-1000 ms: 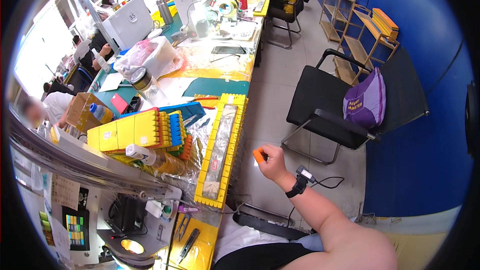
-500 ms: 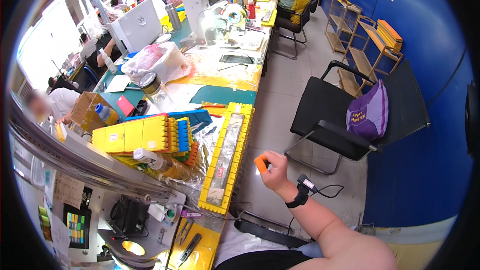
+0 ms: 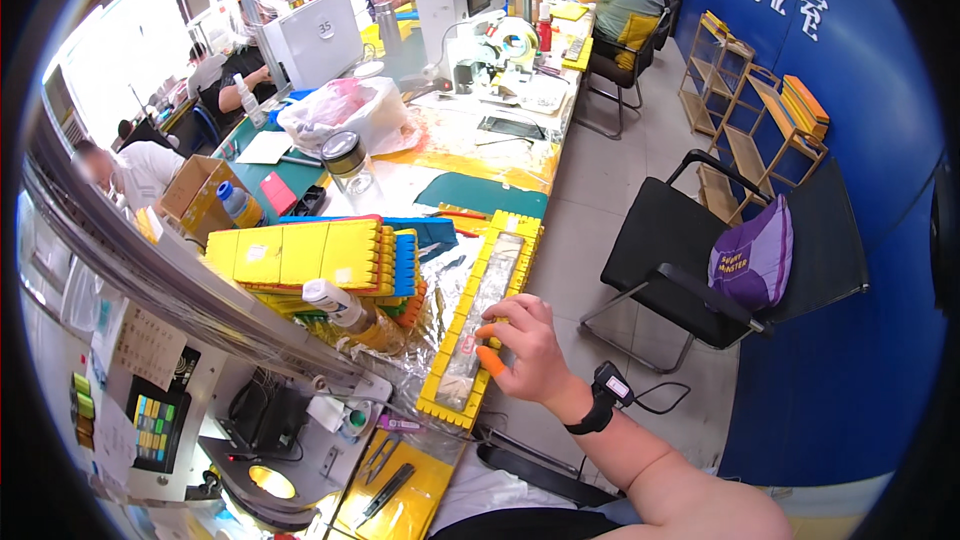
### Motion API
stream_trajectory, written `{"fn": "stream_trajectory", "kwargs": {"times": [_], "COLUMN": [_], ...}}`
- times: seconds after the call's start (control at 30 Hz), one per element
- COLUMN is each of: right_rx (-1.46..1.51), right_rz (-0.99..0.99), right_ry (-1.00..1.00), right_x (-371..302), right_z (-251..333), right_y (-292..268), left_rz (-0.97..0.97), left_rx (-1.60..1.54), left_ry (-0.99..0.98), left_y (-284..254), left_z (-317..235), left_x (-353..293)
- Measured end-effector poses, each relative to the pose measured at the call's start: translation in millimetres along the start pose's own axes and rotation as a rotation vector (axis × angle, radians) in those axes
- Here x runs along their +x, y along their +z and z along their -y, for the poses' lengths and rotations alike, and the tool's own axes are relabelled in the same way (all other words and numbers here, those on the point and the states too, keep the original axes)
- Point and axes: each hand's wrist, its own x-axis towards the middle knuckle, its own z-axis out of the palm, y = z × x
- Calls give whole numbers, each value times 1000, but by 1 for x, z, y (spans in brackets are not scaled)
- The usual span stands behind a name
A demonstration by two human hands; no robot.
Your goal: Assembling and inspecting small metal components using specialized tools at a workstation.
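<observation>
My right hand [image 3: 532, 355] reaches over a long yellow tray [image 3: 452, 413] with toothed edges at the table's right edge. Orange finger covers sit on its thumb and index finger; the fingers are curved and apart. Both covered tips are close to a small red-marked label on a flat silvery-grey strip [image 3: 492, 280] lying in the tray. Whether the tips touch it I cannot tell. A black strap with a small device [image 3: 597, 412] is round my right wrist. My left hand is out of view.
Left of the tray are stacked yellow, red and blue toothed trays [image 3: 295, 253] and a white-capped bottle [image 3: 350, 318]. A jar [image 3: 350, 165] stands farther back. A utility knife [image 3: 386, 496] lies on a yellow surface in front. A black chair [image 3: 665, 250] stands to the right.
My right hand has moved left, from over the floor to above the yellow tray. Its fingers have gone from closed to spread. The view has shifted slightly.
</observation>
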Motion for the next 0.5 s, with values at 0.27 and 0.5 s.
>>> {"fn": "stream_trajectory", "kwargs": {"times": [0.27,0.5], "right_rx": [-34,378], "right_rz": [63,-58], "right_ry": [10,7], "right_x": [4,46], "right_z": [2,37], "right_y": [1,-62], "left_rz": [23,-22], "left_rx": [-19,-31], "left_ry": [17,95], "left_y": [-8,-7], "left_z": [4,3], "left_x": [0,1]}}
